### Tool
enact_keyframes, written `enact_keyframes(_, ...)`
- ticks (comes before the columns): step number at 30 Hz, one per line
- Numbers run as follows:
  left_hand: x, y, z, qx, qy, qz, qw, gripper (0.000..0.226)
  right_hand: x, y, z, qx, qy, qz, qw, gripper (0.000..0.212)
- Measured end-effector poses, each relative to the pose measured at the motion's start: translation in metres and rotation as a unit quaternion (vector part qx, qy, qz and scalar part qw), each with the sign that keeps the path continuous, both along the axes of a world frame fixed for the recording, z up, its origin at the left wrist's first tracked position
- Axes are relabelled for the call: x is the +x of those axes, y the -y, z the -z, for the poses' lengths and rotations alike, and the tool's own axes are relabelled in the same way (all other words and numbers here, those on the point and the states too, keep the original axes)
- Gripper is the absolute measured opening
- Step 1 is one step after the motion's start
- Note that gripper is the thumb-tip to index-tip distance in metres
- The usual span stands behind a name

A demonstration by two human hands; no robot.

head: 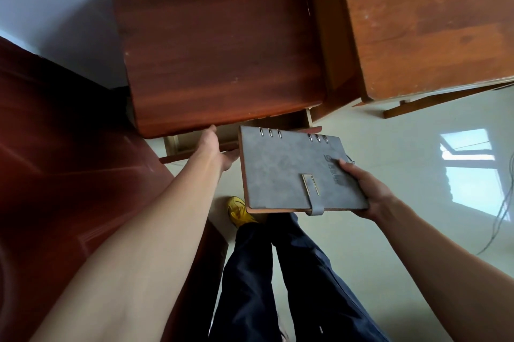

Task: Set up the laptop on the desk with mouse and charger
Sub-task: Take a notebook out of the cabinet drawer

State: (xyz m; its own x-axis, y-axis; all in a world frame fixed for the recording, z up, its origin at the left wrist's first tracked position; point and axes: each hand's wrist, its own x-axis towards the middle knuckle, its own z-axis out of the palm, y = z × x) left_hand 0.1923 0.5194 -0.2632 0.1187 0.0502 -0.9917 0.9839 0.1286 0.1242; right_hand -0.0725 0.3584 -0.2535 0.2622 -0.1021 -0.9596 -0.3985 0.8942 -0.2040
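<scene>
A grey ring-bound notebook with a strap clasp is held flat in the air by my right hand, which grips its right edge. My left hand reaches to the front panel of a partly pulled-out drawer under a small dark wooden cabinet; its fingers are under the panel edge and mostly hidden. No laptop, mouse or charger is in view.
A lighter wooden desk stands at the upper right. A dark red wooden surface fills the left. Pale glossy floor lies below, with a thin cable at the right edge. My legs and a yellow shoe are under the notebook.
</scene>
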Motion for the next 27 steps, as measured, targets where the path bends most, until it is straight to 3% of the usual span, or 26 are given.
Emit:
enact_keyframes(3, 0.006, 0.008, 0.002, 0.032, -0.004, -0.002, 0.999, 0.044, 0.003, 0.001, 0.005, 0.008, -0.001, -0.012, 1.000, 0.021)
enact_keyframes(7, 0.023, 0.025, -0.009, 0.016, 0.081, 0.008, 0.997, 0.009, 0.008, 0.000, 0.010, 0.011, -0.008, -0.023, 1.000, 0.020)
enact_keyframes(12, 0.026, 0.022, -0.009, -0.004, 0.085, 0.048, 0.995, 0.013, 0.010, 0.001, 0.015, 0.015, -0.002, -0.042, 0.999, 0.030)
enact_keyframes(15, 0.020, 0.014, -0.009, -0.052, 0.072, 0.151, 0.985, 0.038, 0.012, 0.001, 0.015, 0.020, -0.001, -0.055, 0.998, 0.034)
enact_keyframes(17, 0.013, 0.008, -0.014, -0.052, 0.079, 0.328, 0.940, 0.038, 0.016, 0.000, 0.012, 0.022, 0.005, -0.061, 0.998, 0.034)
enact_keyframes(20, 0.004, -0.004, -0.029, -0.026, 0.131, 0.561, 0.817, 0.032, 0.017, -0.003, 0.000, 0.025, 0.016, -0.067, 0.997, 0.034)
enact_keyframes(24, 0.002, -0.013, -0.068, -0.086, 0.084, 0.710, 0.694, 0.063, 0.006, -0.004, -0.033, 0.034, 0.028, -0.083, 0.996, 0.023)
enact_keyframes(27, -0.011, -0.004, -0.100, -0.096, 0.069, 0.794, 0.596, 0.075, -0.003, -0.007, -0.062, 0.030, 0.021, -0.094, 0.995, 0.024)
